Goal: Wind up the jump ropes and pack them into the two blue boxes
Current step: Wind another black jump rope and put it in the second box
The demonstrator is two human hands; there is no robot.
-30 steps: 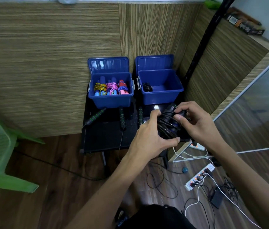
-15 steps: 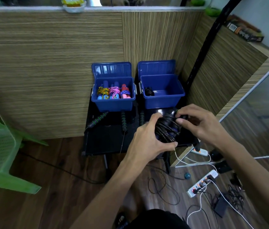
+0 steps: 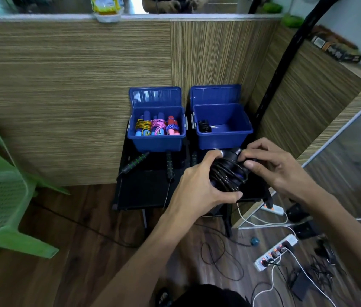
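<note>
Hands meet over the front right of the low black desk (image 3: 144,191). Left hand (image 3: 199,185) has its fingers (image 3: 213,155) curled round a black coiled jump rope bundle (image 3: 227,176), thumb under it; right hand (image 3: 279,167) pinches the bundle's top end w/ fingertips (image 3: 244,152). Just beyond the fingers sits the right blue plastic box (image 3: 221,138), lid up, w/ one small black wound rope (image 3: 204,126) in its left corner. Left blue plastic box (image 3: 157,141), further left of the fingers, holds wound yellow, pink & blue ropes (image 3: 157,127). Black-and-green rope handles (image 3: 135,161) lie on the desk, left of the fingers. Green plastic chair (image 3: 0,196) stands far left.
</note>
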